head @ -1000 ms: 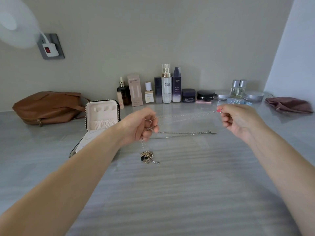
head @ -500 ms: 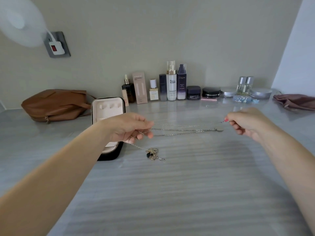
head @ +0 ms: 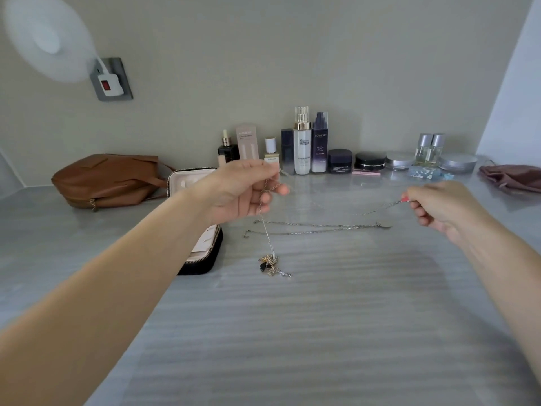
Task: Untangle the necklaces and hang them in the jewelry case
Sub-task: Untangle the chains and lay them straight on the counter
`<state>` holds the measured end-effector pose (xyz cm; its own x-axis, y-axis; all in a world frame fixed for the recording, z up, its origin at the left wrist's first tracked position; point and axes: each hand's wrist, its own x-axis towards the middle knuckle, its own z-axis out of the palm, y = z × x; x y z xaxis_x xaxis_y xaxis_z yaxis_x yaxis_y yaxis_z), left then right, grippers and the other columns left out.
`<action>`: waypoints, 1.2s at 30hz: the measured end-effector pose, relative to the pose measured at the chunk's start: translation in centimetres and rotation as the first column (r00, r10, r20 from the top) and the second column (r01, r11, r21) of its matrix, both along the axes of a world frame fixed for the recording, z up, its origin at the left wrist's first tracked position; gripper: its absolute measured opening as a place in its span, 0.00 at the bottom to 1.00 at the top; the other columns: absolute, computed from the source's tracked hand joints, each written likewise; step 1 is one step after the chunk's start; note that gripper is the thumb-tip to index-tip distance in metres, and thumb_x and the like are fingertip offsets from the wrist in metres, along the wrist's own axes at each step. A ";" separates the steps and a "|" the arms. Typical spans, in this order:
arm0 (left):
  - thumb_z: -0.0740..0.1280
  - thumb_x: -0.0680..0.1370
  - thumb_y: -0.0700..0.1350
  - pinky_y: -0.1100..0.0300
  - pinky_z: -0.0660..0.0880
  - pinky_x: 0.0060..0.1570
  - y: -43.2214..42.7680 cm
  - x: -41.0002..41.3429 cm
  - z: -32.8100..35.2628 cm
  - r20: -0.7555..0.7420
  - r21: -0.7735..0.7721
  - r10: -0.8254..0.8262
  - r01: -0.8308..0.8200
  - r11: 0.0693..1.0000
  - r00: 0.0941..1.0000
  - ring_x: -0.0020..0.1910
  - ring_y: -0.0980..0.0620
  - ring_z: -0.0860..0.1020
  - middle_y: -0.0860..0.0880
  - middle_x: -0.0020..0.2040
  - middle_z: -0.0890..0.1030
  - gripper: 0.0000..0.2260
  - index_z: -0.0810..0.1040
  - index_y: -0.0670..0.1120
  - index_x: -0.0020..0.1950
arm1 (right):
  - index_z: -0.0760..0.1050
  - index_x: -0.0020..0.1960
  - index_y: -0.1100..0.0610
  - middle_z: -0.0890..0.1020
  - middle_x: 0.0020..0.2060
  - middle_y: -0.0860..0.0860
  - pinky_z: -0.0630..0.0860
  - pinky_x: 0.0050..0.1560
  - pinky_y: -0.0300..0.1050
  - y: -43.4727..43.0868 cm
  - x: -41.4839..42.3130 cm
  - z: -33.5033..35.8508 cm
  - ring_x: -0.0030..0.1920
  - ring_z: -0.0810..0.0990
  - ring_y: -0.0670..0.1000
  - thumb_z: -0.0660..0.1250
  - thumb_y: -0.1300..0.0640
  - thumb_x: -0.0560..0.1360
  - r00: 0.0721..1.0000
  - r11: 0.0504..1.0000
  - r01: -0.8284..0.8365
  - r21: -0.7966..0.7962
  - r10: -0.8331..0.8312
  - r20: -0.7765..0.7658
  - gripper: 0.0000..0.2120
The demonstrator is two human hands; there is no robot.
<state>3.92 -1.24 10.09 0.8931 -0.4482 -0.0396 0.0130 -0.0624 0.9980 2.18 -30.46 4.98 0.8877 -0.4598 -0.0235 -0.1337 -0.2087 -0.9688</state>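
My left hand (head: pixel 243 194) is raised above the grey tabletop and pinches a thin silver chain (head: pixel 268 230) that drops to a tangle of gold and dark pendants (head: pixel 270 265) on the table. My right hand (head: pixel 439 206) pinches the end of another fine chain (head: pixel 377 210) that runs slack toward the left hand. A further silver necklace (head: pixel 319 227) lies stretched flat on the table between the hands. The black jewelry case (head: pixel 202 259) stands open behind my left forearm, with its cream lid (head: pixel 183 180) upright and partly hidden.
A brown leather bag (head: pixel 108 180) lies at the back left. A row of cosmetic bottles and jars (head: pixel 304 150) lines the wall, with round compacts (head: pixel 456 162) farther right. A mauve pouch (head: pixel 512 177) sits at the far right. A white fan (head: pixel 46 36) hangs at upper left.
My left hand has lifted higher, raising its chain so that it hangs steeply to the pendant tangle. The chain to my right hand has gone slacker. The view has shifted slightly.
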 end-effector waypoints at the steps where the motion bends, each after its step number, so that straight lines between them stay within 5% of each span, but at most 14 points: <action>1: 0.60 0.78 0.46 0.66 0.72 0.26 -0.2 -0.1 0.4 0.005 -0.043 -0.001 0.002 0.999 1.000 0.22 0.57 0.70 0.50 0.31 0.81 0.11 0.72 0.47 0.36 | 0.72 0.32 0.59 0.68 0.28 0.53 0.59 0.28 0.41 0.0 0.0 0.0 0.27 0.62 0.49 0.64 0.66 0.70 1.000 1.000 0.000 0.004 0.000 0.007 0.09; 5: 0.61 0.78 0.48 0.64 0.75 0.31 -0.5 -0.1 1.4 0.030 -0.139 0.022 -0.018 0.990 0.999 0.24 0.57 0.73 0.51 0.32 0.82 0.10 0.72 0.48 0.37 | 0.73 0.35 0.60 0.67 0.28 0.53 0.58 0.29 0.41 0.3 -0.1 0.1 0.28 0.62 0.49 0.63 0.66 0.71 1.000 1.000 -0.013 0.009 0.013 0.023 0.06; 11: 0.62 0.78 0.47 0.64 0.76 0.30 0.2 -0.2 0.9 0.029 -0.034 0.068 -0.067 0.997 0.997 0.23 0.57 0.74 0.50 0.34 0.83 0.10 0.73 0.48 0.37 | 0.73 0.35 0.61 0.68 0.27 0.53 0.58 0.28 0.40 0.1 0.0 -0.2 0.27 0.62 0.49 0.64 0.66 0.70 1.000 1.000 -0.006 0.001 0.006 -0.024 0.06; 18: 0.64 0.77 0.44 0.65 0.72 0.27 1.1 0.5 -2.8 0.029 0.438 0.129 -0.129 0.890 0.991 0.20 0.58 0.71 0.48 0.32 0.81 0.08 0.72 0.45 0.38 | 0.71 0.30 0.62 0.70 0.25 0.55 0.59 0.27 0.37 -0.8 0.6 -1.8 0.25 0.64 0.51 0.65 0.66 0.70 0.981 0.971 -0.043 -0.234 -0.004 -0.196 0.10; 23: 0.63 0.77 0.43 0.66 0.70 0.24 0.9 1.2 -5.7 0.110 0.601 0.130 -0.170 0.781 0.985 0.21 0.56 0.70 0.47 0.32 0.79 0.09 0.72 0.43 0.37 | 0.70 0.26 0.62 0.70 0.23 0.55 0.60 0.26 0.37 -1.0 1.2 -2.5 0.23 0.64 0.51 0.65 0.66 0.69 0.937 0.887 -0.129 -0.443 -0.037 -0.347 0.13; 31: 0.64 0.76 0.45 0.64 0.69 0.28 0.4 2.1 -5.9 0.199 0.718 0.074 -0.197 0.667 0.977 0.28 0.50 0.72 0.43 0.36 0.81 0.10 0.74 0.45 0.35 | 0.76 0.39 0.64 0.69 0.26 0.56 0.62 0.28 0.38 -2.5 1.5 -2.3 0.25 0.66 0.51 0.70 0.61 0.69 0.910 0.788 -0.130 -0.601 -0.146 -0.388 0.06; 36: 0.65 0.75 0.45 0.67 0.68 0.22 0.1 2.2 -6.1 0.191 0.732 0.080 -0.196 0.653 0.978 0.23 0.57 0.71 0.50 0.32 0.78 0.08 0.73 0.46 0.36 | 0.79 0.50 0.64 0.72 0.30 0.57 0.69 0.38 0.41 -2.9 1.7 -2.4 0.28 0.69 0.53 0.71 0.60 0.68 0.898 0.746 -0.162 -0.647 -0.160 -0.409 0.11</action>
